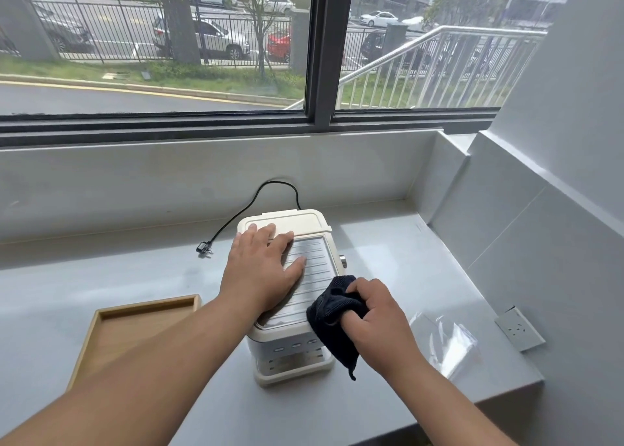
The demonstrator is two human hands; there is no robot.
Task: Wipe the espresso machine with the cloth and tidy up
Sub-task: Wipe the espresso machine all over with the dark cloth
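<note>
A cream-white espresso machine (305,224) stands on the grey counter below the window, its ribbed metal top facing up. My left hand (261,270) lies flat on that top, fingers spread, holding nothing. My right hand (378,320) grips a bunched dark cloth (332,314) and presses it against the machine's front right top edge. A tail of the cloth hangs down over the machine's right side. The front panel with its buttons shows below the hands.
The machine's black power cord (253,202) loops behind it, with the plug (204,248) lying unplugged on the counter. A wooden tray (148,305) sits at the left. A wall socket (520,327) and clear plastic packaging (442,341) are at the right, near the counter's edge.
</note>
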